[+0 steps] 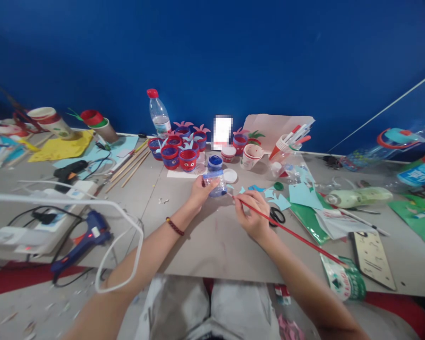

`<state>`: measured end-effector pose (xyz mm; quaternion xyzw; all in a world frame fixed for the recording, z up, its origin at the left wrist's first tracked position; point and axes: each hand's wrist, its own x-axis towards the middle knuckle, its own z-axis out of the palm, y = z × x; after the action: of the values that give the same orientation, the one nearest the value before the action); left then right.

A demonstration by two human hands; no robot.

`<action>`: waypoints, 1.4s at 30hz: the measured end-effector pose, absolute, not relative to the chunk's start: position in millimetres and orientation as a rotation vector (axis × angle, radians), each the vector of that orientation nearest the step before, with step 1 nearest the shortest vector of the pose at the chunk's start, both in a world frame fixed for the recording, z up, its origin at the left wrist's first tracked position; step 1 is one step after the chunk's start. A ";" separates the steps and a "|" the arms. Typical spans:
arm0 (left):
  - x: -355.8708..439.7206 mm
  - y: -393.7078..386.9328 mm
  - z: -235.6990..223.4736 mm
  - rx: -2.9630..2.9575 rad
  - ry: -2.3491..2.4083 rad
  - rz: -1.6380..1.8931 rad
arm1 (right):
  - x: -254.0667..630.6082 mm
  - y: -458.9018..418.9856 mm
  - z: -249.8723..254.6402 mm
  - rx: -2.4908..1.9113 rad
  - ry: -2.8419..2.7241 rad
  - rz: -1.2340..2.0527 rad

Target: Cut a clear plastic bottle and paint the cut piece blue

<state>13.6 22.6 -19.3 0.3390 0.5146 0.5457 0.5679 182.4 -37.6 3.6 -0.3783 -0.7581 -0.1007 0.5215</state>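
Observation:
My left hand [197, 194] is closed around a cut plastic bottle piece [217, 188], clear and partly tinted blue, held just above the table. In my right hand [253, 215] is a paintbrush [290, 230] with a long red handle. Its dark tip touches or nearly touches the right side of the bottle piece; I cannot tell which. Right behind the piece stands an open jar of blue paint [215, 163], with a white lid [230, 176] lying beside it.
Several painted red and blue cups [188, 161] with paper leaves stand behind. To the left lie a glue gun [92, 232], a power strip [53, 222] and wooden sticks [131, 165]. Scissors [276, 216], paper scraps [306, 195] and a green bottle [359, 197] are to the right.

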 end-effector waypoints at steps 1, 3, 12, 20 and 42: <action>13.6 23.0 -20.1 0.790 1.201 1.285 | 184.0 -36.4 3.3 -0.914 -1.808 -0.252; 13.5 23.6 -21.2 0.785 1.188 1.296 | 187.3 -34.6 2.2 -0.923 -1.798 -0.264; 13.5 20.9 -14.1 0.792 1.188 1.295 | 181.3 -42.7 0.2 -0.859 -1.803 0.115; 13.6 24.2 -19.5 0.734 1.146 1.311 | 184.3 -36.8 -0.7 -0.911 -1.771 0.041; 8.4 22.2 -27.3 0.891 0.783 1.106 | 191.2 -24.2 -15.0 -1.092 -1.227 0.736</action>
<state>8.4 22.2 -27.3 0.3983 0.3501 0.4943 0.6888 191.2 -24.2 -15.0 -0.4752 -0.5338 0.3204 0.6217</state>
